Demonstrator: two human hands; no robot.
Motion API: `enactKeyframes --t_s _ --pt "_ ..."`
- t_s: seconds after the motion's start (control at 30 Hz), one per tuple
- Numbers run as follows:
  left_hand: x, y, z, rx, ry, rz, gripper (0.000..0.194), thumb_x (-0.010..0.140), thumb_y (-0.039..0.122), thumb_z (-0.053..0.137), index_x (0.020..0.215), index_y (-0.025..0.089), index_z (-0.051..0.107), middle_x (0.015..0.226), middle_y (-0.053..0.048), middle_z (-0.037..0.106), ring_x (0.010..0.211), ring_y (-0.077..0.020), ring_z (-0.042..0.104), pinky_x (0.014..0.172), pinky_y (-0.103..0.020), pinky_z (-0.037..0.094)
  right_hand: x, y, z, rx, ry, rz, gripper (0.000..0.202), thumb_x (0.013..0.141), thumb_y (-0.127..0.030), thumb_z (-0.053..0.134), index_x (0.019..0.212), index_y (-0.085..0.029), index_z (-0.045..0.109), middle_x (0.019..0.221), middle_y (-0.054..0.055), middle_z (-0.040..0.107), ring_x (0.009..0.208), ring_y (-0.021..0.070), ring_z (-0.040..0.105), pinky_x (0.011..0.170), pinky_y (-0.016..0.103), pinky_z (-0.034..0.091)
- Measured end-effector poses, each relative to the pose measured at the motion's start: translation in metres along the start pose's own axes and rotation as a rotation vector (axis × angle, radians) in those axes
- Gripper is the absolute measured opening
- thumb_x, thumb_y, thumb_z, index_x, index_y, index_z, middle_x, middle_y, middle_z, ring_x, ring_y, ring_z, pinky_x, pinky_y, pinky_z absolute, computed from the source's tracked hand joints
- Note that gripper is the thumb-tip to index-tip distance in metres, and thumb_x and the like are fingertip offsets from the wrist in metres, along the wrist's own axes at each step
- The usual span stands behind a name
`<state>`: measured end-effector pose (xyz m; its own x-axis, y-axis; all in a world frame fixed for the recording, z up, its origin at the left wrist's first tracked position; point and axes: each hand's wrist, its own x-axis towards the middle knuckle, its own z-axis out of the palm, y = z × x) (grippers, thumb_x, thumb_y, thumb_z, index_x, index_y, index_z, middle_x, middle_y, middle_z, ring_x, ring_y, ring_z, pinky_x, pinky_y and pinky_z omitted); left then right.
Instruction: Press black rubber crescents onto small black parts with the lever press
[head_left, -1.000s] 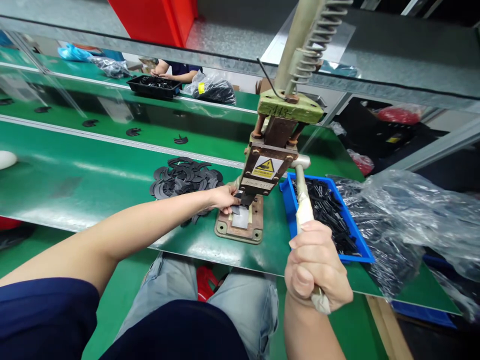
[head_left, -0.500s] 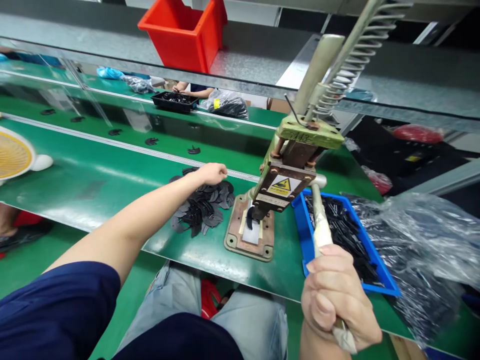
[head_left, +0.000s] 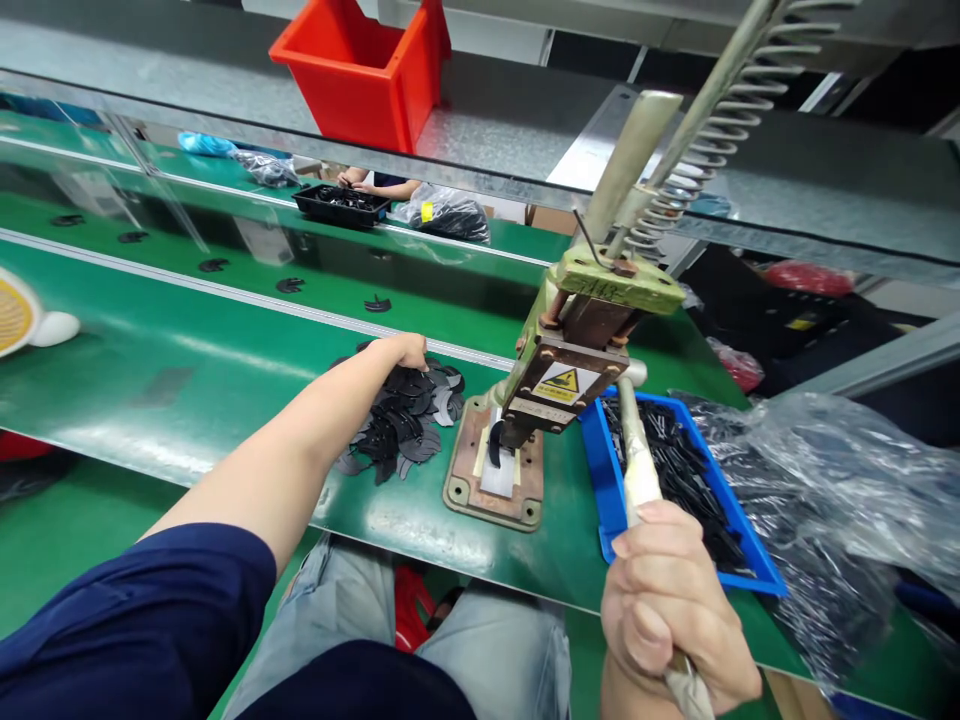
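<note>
1. Left hand (head_left: 411, 352) is placed over the far side of the pile of black curved pieces (head_left: 409, 420). Fingers are curled down and mostly hidden by the hand itself; how far they are open, and whether a piece is gripped, cannot be told.
2. Right hand (head_left: 679, 600) is wrapped around the lever handle (head_left: 643, 480). Fingers are fully closed on it, thumb folded over; nothing else is seen in the grip.
3. Hand press (head_left: 577, 340) is located between pile and blue tray. Lever is angled down toward the person; a yellow warning label (head_left: 564, 382) is fixed to the front of the head.
4. One curved piece (head_left: 495, 445) is set on the light plate of the press base (head_left: 465, 470), directly beside the lower end of the ram (head_left: 517, 432). Contact with the ram can't be confirmed. It is touched by neither hand.
5. Blue tray (head_left: 598, 470) is positioned right of the press, filled with thin black parts (head_left: 686, 470). Crumpled clear plastic (head_left: 862, 470) is heaped to its right.
6. Beyond the metal rail, five dark pieces (head_left: 377, 303) are spaced out in a row on the green surface.
7. Red bin (head_left: 360, 95) is stood on the shelf above. Farther back, a co-worker's hands (head_left: 354, 180) are held at a black tray (head_left: 337, 213).
</note>
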<state>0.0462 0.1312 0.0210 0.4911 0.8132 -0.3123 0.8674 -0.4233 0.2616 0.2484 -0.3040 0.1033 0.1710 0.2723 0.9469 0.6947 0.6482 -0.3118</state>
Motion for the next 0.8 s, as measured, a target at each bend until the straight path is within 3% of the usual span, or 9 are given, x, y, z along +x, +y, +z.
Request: enactKeyframes --t_s 0.1,0.2,0.3,0.43,0.6,0.7,0.8 --pt "-0.012 -0.001 -0.010 -0.045 -0.001 0.053 0.023 0.070 0.034 0.086 0.083 0.020 0.073 0.084 -0.006 0.077 0.091 -0.0242 0.072 0.079 -0.027 0.049 0.000 0.001 -0.001 0.010 -0.021 -0.018 0.035 0.090 -0.021 0.063 0.057 -0.019 0.050 0.062 -0.002 0.057 0.063 0.0171 0.064 0.079 0.050 0.056" --pt "-0.034 -0.001 -0.021 -0.125 0.053 0.065 0.019 0.078 0.033 0.081 0.079 0.020 0.067 0.073 -0.002 0.073 0.078 -0.0206 0.069 0.071 -0.027 0.047 0.001 0.001 -0.001 0.009 -0.022 -0.011 0.035 0.090 -0.021 0.062 0.058 -0.019 0.050 0.062 -0.002 0.057 0.063 0.0165 0.064 0.079 0.050 0.056" --pt "-0.066 0.010 -0.018 -0.439 0.101 0.086 0.023 0.087 0.035 0.076 0.081 0.020 0.059 0.069 -0.001 0.070 0.064 -0.0162 0.065 0.063 -0.026 0.048 0.002 0.000 0.000 0.019 -0.016 -0.017 0.036 0.090 -0.022 0.063 0.057 -0.019 0.049 0.060 -0.003 0.057 0.062 0.0160 0.063 0.080 0.049 0.056" --pt "-0.122 0.048 0.024 -0.883 -0.033 0.174 0.032 0.089 0.042 0.078 0.082 0.018 0.057 0.069 -0.003 0.071 0.055 -0.0132 0.065 0.056 -0.024 0.053 0.002 -0.001 0.001 0.015 -0.001 0.003 0.036 0.090 -0.023 0.063 0.056 -0.019 0.050 0.059 -0.003 0.057 0.061 0.0160 0.063 0.080 0.050 0.057" --pt "-0.172 0.113 0.091 -1.336 -0.094 0.011 0.034 0.089 0.037 0.082 0.087 0.016 0.054 0.070 -0.002 0.070 0.057 -0.0128 0.070 0.059 -0.025 0.061 0.002 -0.001 0.001 0.022 -0.009 0.006 0.035 0.089 -0.022 0.064 0.057 -0.019 0.050 0.059 -0.003 0.057 0.063 0.0161 0.063 0.082 0.051 0.056" --pt "-0.182 0.138 0.107 -1.487 -0.136 0.042 0.033 0.090 0.035 0.081 0.090 0.016 0.055 0.077 -0.004 0.072 0.064 -0.0141 0.074 0.063 -0.026 0.064 0.004 -0.001 0.000 0.027 -0.022 -0.009 0.031 0.086 -0.019 0.063 0.058 -0.018 0.050 0.060 -0.003 0.057 0.063 0.0159 0.063 0.082 0.051 0.055" --pt "-0.181 0.138 0.104 -1.493 -0.148 0.074 0.032 0.089 0.036 0.082 0.093 0.015 0.059 0.081 -0.005 0.072 0.066 -0.0133 0.073 0.061 -0.024 0.063 0.004 -0.001 -0.001 0.019 -0.046 -0.020 0.028 0.085 -0.018 0.063 0.059 -0.019 0.051 0.061 -0.004 0.057 0.064 0.0161 0.064 0.083 0.052 0.056"
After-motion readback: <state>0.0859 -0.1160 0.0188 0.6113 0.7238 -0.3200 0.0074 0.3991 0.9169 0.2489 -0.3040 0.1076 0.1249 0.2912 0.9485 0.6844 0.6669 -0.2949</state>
